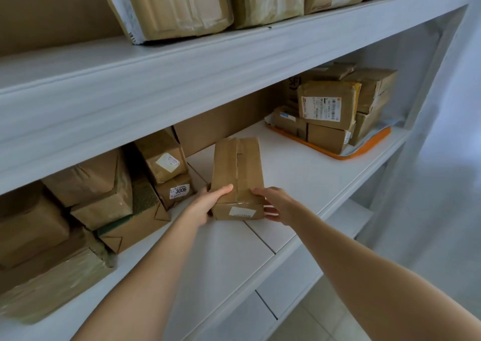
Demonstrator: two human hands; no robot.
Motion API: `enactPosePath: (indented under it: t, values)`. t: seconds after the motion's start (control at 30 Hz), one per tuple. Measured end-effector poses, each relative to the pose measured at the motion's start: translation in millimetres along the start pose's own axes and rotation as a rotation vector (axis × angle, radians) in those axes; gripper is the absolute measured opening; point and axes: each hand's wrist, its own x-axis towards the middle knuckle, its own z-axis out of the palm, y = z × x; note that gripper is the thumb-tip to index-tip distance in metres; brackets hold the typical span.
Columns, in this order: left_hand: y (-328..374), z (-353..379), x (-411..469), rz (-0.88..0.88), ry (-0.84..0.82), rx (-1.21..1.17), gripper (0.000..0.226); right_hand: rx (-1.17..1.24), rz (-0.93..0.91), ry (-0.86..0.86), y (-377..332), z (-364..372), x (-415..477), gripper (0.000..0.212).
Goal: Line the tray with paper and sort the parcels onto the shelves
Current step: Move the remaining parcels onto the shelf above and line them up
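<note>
Gripping a parcel [238, 176] on the shelf [299, 179]: left hand [205, 206], right hand [279, 206]

Soft, cool, even light; wide-angle bowing; mild softness throughout.

The light is diffuse and strongest at the right, where the picture washes out into haze. The left end of the middle shelf [299, 163] lies in shade beneath the upper shelf [130, 93], which dims the parcels [86, 192] there. Shelf edges bow and slant toward the borders. The figure 3006 on one label [180, 191] is legible, but finer print is blurred. There is a faint sheen on the wrapped parcels [182, 4] above.
</note>
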Motion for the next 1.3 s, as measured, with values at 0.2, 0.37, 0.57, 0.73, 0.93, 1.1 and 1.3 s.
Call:
enactPosePath:
  t: [0.2, 0.37, 0.57, 0.73, 0.93, 1.1, 1.3]
  values:
    - [22.9, 38.0, -20.9, 0.177, -0.055, 0.113, 0.081, 0.071, -0.016, -0.072, -6.7, -50.7, -32.0, 0.058]
    - [43.1, 87.6, -55.9, 0.285, -0.169, 0.273, 0.084, 0.229, -0.018, -0.109, -1.9, -102.8, -76.0, 0.076]
    - [61.2, 146.9, -104.8, 0.379, -0.301, 0.373, 0.079, 0.259, -0.087, -0.062, 1.9, -159.0, -131.4, 0.051]
    - [81.1, 186.2, -150.4, 0.452, -0.342, 0.421, 0.084, 0.331, -0.154, -0.035, -3.0, -195.9, -179.5, 0.049]
    - [108.4, 221.0, -204.9, 0.51, -0.392, 0.418, 0.089, 0.35, -0.238, 0.003, -20.7, -227.6, -235.6, 0.041]
    - [141.3, 239.0, -247.6, 0.621, -0.356, 0.401, 0.085, 0.354, -0.352, 0.031, -48.3, -245.4, -280.1, 0.038]
    - [192.1, 246.6, -299.3, 0.667, -0.341, 0.358, 0.059, 0.383, -0.494, 0.043, -97.2, -253.8, -322.9, 0.043]
